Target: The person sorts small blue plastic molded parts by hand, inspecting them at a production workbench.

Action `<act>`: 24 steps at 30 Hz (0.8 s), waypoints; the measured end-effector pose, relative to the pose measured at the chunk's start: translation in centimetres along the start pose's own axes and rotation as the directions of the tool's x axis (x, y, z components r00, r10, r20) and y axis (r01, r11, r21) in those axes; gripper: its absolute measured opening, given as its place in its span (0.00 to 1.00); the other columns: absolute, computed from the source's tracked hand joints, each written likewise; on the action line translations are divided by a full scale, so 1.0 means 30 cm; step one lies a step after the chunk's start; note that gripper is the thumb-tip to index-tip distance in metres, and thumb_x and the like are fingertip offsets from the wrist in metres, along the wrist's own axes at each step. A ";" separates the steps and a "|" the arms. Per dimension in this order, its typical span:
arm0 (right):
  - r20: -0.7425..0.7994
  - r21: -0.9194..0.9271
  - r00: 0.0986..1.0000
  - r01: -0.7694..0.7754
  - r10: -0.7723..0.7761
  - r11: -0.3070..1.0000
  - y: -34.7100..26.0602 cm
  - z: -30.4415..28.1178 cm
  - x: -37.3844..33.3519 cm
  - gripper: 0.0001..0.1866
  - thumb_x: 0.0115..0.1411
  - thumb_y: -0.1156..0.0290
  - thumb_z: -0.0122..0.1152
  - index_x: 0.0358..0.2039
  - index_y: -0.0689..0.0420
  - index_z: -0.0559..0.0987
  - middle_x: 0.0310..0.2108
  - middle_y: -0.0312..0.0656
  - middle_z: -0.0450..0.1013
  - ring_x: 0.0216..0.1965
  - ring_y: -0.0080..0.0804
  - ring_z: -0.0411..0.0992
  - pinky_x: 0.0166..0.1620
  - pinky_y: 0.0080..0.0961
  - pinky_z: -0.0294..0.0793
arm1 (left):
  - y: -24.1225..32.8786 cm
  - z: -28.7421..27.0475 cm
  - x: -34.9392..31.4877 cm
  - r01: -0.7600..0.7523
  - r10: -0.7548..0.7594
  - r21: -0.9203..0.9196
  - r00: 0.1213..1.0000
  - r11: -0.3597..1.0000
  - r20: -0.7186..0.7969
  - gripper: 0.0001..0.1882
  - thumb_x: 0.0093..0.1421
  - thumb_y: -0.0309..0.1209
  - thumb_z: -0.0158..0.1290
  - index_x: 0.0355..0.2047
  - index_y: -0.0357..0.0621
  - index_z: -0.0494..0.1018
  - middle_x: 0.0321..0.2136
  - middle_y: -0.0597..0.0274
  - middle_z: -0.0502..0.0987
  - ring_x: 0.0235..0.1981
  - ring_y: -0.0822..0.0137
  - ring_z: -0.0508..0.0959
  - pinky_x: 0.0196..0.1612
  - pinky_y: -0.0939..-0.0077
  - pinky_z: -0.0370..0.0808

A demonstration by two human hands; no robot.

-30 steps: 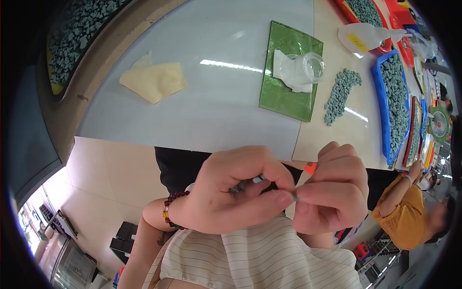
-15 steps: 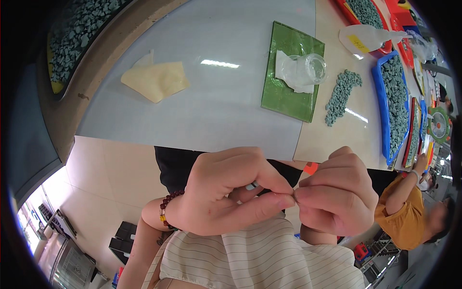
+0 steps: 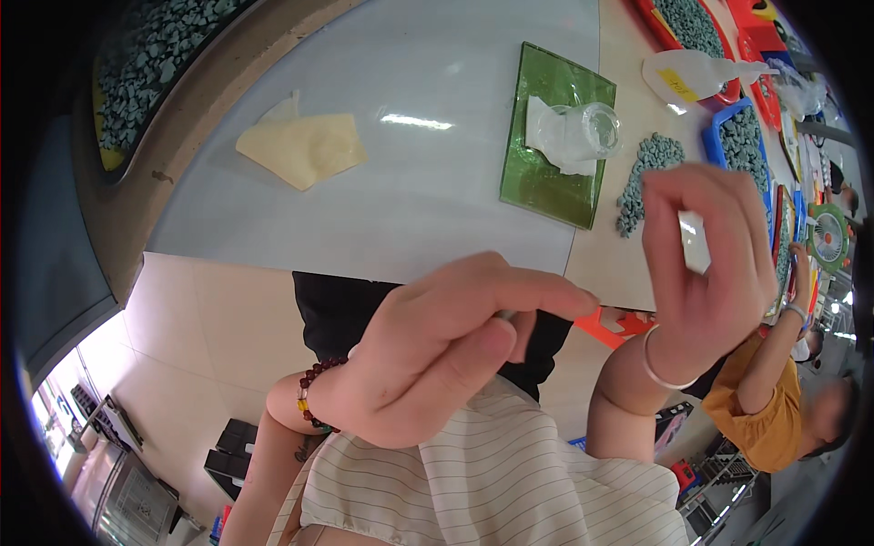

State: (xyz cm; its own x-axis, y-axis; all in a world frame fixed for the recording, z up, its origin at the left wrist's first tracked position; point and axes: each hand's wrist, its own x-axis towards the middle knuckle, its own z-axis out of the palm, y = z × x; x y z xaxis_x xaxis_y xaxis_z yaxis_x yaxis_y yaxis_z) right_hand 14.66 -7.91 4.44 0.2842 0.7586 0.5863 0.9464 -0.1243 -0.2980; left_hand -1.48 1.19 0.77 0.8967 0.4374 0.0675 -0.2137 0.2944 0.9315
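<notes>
My left hand point(image 3: 446, 350) is in front of my body, below the table's near edge. Its index finger stretches out to the right, the thumb stands apart from it, the other fingers curl, and nothing shows between them. Over the table's right part, my right hand point(image 3: 715, 255) is raised with thumb and index finger bent together in a pinch. Its fingertips are by a loose pile of small green-grey stone chips point(image 3: 651, 164); whatever they pinch is too small to make out. Left of the pile, a green glass plate point(image 3: 546, 196) carries a small clear jar point(image 3: 596, 132) on a white pad point(image 3: 543, 127).
A yellowish cloth-like sheet point(image 3: 305, 150) lies on the grey tabletop point(image 3: 410, 209). Blue tray point(image 3: 715, 136), red tray point(image 3: 655, 32) and a white squeeze bottle point(image 3: 683, 75) stand at right. A black bin of chips point(image 3: 159, 77) is far left. A person in orange point(image 3: 760, 391) sits at right.
My hands have parted. The right one has moved up and right to the stone pile; the left one's index finger has come away from its thumb and stretched out.
</notes>
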 end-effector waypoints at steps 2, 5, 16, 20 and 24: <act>0.094 -0.102 0.995 0.050 -0.041 0.994 0.018 0.004 0.030 0.10 0.39 0.89 0.59 0.24 0.65 0.73 0.23 0.41 0.69 0.22 0.30 0.68 0.26 0.20 0.66 | 0.008 0.008 -0.031 0.063 -0.066 -0.109 0.998 0.992 -0.021 0.15 0.60 0.36 0.44 0.30 0.32 0.70 0.19 0.62 0.71 0.14 0.80 0.62 0.18 0.84 0.59; 0.178 -0.163 0.979 0.128 -0.098 0.978 0.020 0.004 0.053 0.09 0.40 0.86 0.60 0.24 0.63 0.73 0.23 0.40 0.69 0.24 0.31 0.68 0.28 0.22 0.67 | -0.011 0.001 -0.055 0.084 -0.087 -0.224 0.996 0.971 -0.003 0.18 0.60 0.40 0.46 0.30 0.33 0.70 0.20 0.59 0.72 0.14 0.79 0.66 0.19 0.85 0.62; 0.213 -0.209 0.972 0.148 -0.103 0.967 0.037 -0.012 0.033 0.08 0.42 0.84 0.59 0.25 0.62 0.73 0.23 0.40 0.69 0.26 0.32 0.68 0.29 0.25 0.66 | -0.007 0.001 -0.022 0.036 -0.028 -0.110 0.997 0.993 0.073 0.17 0.58 0.41 0.50 0.27 0.36 0.73 0.22 0.56 0.73 0.22 0.71 0.72 0.23 0.82 0.68; 0.075 0.136 0.988 -0.141 0.131 0.981 0.011 -0.035 0.004 0.05 0.46 0.82 0.58 0.23 0.65 0.71 0.22 0.39 0.68 0.22 0.26 0.64 0.23 0.19 0.59 | 0.003 0.024 -0.013 0.050 -0.059 -0.135 0.996 0.990 -0.065 0.16 0.58 0.39 0.49 0.28 0.35 0.73 0.22 0.58 0.72 0.20 0.73 0.70 0.22 0.84 0.66; 0.070 0.631 0.967 -0.232 0.243 0.740 -0.003 0.000 -0.095 0.08 0.48 0.76 0.59 0.22 0.64 0.69 0.20 0.39 0.65 0.18 0.23 0.60 0.22 0.16 0.54 | 0.008 -0.014 -0.022 0.165 -0.171 -0.123 0.985 0.979 -0.035 0.14 0.55 0.37 0.53 0.32 0.37 0.70 0.23 0.58 0.71 0.20 0.73 0.71 0.23 0.86 0.66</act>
State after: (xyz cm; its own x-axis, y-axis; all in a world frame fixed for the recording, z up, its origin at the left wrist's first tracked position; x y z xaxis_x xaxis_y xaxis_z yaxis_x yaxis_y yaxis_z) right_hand 13.77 -10.06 2.79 0.4944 0.7487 0.4416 0.5381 0.1353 -0.8319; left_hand -2.28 1.33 0.81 0.9060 0.4101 -0.1048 -0.1089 0.4651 0.8785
